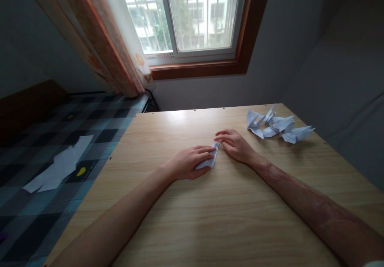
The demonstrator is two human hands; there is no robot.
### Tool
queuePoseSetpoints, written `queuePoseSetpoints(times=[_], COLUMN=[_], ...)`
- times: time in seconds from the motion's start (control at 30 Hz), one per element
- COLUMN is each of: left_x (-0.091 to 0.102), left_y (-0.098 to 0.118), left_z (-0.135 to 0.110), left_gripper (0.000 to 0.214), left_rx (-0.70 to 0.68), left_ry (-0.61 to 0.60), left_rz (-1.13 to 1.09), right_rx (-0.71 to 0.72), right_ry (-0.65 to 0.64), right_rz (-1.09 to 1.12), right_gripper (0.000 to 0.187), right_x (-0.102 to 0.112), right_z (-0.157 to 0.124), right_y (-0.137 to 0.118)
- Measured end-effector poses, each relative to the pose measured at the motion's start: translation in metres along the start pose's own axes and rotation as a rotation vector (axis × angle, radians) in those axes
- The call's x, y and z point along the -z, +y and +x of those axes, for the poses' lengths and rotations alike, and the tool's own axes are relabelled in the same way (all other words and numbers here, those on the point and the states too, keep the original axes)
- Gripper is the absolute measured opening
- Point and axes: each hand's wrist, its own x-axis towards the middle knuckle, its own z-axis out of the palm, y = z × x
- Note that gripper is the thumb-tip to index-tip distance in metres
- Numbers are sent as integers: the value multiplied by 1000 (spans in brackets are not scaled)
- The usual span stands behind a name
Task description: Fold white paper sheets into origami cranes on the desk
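Note:
A small folded piece of white paper [213, 160] lies on the wooden table [192, 215], partly covered by my left hand [193, 162]. That hand rests flat on the paper with its fingers stretched to the right. My right hand [235, 145] is just beyond the paper's upper right corner, its fingers bent a little and apart, the fingertips close to that corner. Whether they touch the paper I cannot tell. The paper's left part is hidden under my left palm.
Several folded white paper cranes [276, 125] stand at the table's back right. To the left, white paper sheets [60, 169] lie on a checked bedspread [18, 215]. Behind the table are a window [204, 23] and an orange curtain [105, 39].

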Motion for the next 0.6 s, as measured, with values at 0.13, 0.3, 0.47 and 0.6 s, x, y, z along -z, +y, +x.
queuePoseSetpoints(times=[0.13, 0.3, 0.47, 0.6], left_x=[-1, -2, -2, 2], left_y=[1, 3, 3, -1], left_z=[-1, 0, 0, -1], left_gripper=[38, 37, 37, 43], left_rx=[29, 63, 75, 71], left_ry=[43, 80, 71, 61], left_rz=[45, 80, 80, 48], right_rx=[122, 114, 69, 32], right_ry=[-158, -169, -116, -98], right_rz=[-215, -362, -406, -389], right_gripper=[46, 45, 41, 40], right_x=[1, -2, 1, 3], right_z=[-4, -6, -6, -4], right_y=[-13, -14, -11, -15])
